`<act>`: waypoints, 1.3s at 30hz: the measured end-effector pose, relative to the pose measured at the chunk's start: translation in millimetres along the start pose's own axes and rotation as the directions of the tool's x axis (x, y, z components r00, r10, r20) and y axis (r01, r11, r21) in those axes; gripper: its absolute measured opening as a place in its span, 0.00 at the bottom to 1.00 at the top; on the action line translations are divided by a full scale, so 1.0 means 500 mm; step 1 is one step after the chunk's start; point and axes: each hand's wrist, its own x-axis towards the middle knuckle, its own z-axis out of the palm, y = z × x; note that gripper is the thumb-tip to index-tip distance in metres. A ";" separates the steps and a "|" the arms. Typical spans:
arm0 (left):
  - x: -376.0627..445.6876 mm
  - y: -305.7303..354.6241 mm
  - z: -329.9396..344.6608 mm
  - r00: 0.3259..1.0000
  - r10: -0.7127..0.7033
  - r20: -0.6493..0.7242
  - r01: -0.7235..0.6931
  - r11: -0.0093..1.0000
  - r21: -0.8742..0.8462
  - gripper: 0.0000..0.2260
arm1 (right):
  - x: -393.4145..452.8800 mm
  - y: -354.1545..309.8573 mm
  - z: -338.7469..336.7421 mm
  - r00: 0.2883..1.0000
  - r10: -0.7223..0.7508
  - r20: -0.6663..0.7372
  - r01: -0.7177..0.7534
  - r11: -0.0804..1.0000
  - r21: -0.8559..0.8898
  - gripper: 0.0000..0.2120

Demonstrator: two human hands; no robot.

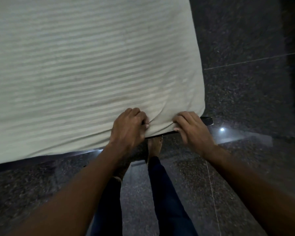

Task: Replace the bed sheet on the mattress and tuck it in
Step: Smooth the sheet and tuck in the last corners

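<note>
Head camera, looking steeply down: a person stands barefoot at the near right corner of a bed, both arms stretched forward to the pale cream bed sheet with faint woven stripes that covers the mattress. The left hand has its fingers curled into the cloth at the bed's near edge, bunching a fold between fingertips and palm. The right hand, slightly blurred, sits just beside the corner with its fingers bent and pressed together, pinching the sheet's hem where it meets the thin dark bed base that juts out below. Creases fan from between the two hands, a sign the fabric is being drawn tight there, most likely so the slack can be pushed under the mattress. The sheet lies flat across the top and already wraps the right side, so the work appears well along, with this corner not yet tucked. Beneath, the dark speckled polished stone floor carries a small bright reflected light, and the dark blue trouser legs show between the arms.
</note>
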 end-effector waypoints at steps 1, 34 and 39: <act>-0.001 0.006 0.001 0.999 0.036 -0.005 -0.036 0.999 0.008 0.08 | -0.007 0.013 -0.004 1.000 0.022 -0.018 -0.022 1.000 -0.017 0.10; 0.087 0.193 0.095 0.957 0.148 0.251 -0.209 0.949 0.237 0.09 | 0.084 0.071 -0.055 0.928 0.310 0.209 -0.308 0.951 -0.042 0.21; 0.038 0.211 0.124 0.980 0.148 0.133 -0.166 0.976 0.138 0.16 | 0.108 0.056 -0.068 0.872 0.384 0.303 -0.401 0.916 -0.007 0.19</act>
